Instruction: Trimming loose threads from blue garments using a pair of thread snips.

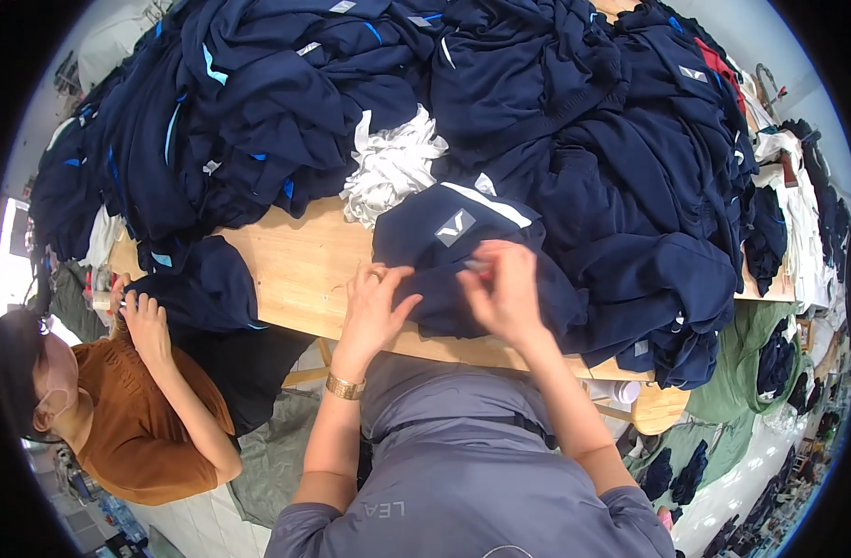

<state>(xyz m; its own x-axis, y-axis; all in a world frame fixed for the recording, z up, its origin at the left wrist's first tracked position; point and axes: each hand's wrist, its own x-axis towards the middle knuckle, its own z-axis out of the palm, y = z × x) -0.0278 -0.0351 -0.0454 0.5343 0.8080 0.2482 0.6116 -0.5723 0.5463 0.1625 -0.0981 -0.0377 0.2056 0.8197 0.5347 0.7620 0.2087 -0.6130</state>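
A navy garment [463, 200] with a grey patch and a white stripe lies bunched at the table edge before me. My left hand [374, 307] rests at its left side, thumb and forefinger spread apart, a ring and a gold watch on that arm. Over the garment's middle is my right hand [511, 288], its fingers curled and blurred by motion. Something small and greyish shows within those fingers; its kind cannot be made out. Just beyond the garment sits a heap of white strips [395, 167].
Large piles of navy garments [249, 102] cover the far side of the wooden table [291, 260]. More garments [649, 214] lie on the right. At the left a co-worker [146, 409] in a brown top handles navy cloth [198, 288]. A wooden stool [661, 409] stands below at right.
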